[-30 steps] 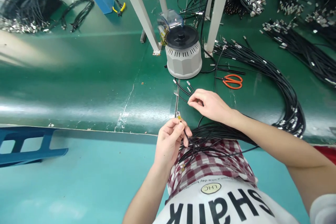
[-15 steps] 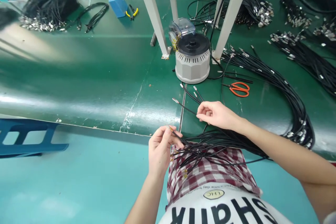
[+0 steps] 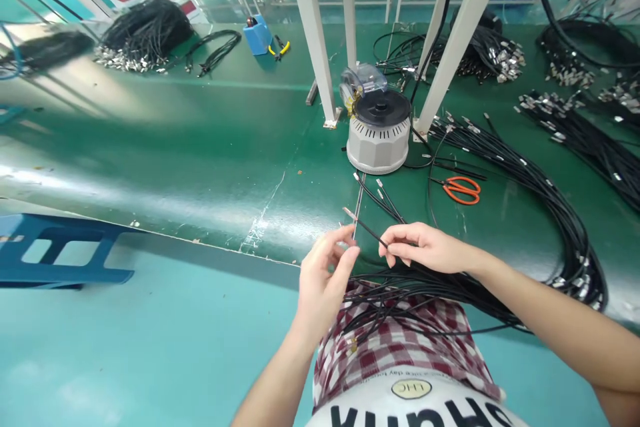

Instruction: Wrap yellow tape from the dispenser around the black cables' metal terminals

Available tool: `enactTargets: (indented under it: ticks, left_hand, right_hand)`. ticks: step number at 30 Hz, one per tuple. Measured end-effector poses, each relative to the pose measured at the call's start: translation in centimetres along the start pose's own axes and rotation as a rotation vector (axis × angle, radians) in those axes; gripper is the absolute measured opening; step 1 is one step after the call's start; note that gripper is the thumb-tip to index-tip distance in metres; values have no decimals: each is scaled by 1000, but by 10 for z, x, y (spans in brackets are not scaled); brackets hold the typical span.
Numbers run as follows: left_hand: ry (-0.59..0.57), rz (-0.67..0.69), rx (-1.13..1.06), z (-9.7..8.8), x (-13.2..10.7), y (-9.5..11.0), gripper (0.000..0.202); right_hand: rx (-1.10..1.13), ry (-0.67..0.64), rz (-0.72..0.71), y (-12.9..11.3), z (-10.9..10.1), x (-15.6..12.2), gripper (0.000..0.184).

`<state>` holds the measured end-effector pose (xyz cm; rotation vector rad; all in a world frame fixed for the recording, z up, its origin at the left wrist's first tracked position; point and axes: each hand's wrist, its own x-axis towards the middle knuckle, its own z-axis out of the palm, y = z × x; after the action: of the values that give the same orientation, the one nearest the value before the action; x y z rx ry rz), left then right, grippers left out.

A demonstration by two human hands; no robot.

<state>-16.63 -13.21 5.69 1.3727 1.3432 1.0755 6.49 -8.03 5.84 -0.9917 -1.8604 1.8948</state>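
Head-worn camera, single view: faces forward and down, from above the person's shirt (image 3: 420, 410). Left hand (image 3: 325, 287) and right hand (image 3: 425, 247) close below; green workbench (image 3: 165, 140) beyond, seen wide.

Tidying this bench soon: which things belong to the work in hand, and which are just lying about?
In use: left hand; right hand, pinching a black cable; cable bundle on the lap.
Lying about: orange scissors; yellow-handled pliers; grey round machine.
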Motion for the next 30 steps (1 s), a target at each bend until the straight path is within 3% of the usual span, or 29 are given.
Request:
enactTargets:
  ticks: [3, 7, 12, 14, 19, 30]
  left_hand:
    - [-91, -64, -342, 16, 18, 12, 28]
    - [-164, -111, -524, 25, 27, 15, 21]
    - [-217, -158, -563, 22, 26, 15, 21]
    - [-227, -174, -565, 21, 26, 14, 21]
    - [-253, -178, -581, 20, 26, 13, 20]
    - [-239, -204, -520, 23, 21, 15, 25]
  right_hand:
    - [-22, -48, -27, -3, 2, 1, 31]
    - [-14, -88, -51, -7, 0, 2, 30]
    - [-72, 294, -97, -21, -6, 13, 29]
    - [-75, 372, -134, -31, -5, 19, 28]
    - [-160, 425, -202, -48, 0, 27, 20]
    - [-505, 509, -412, -46, 9, 24, 8]
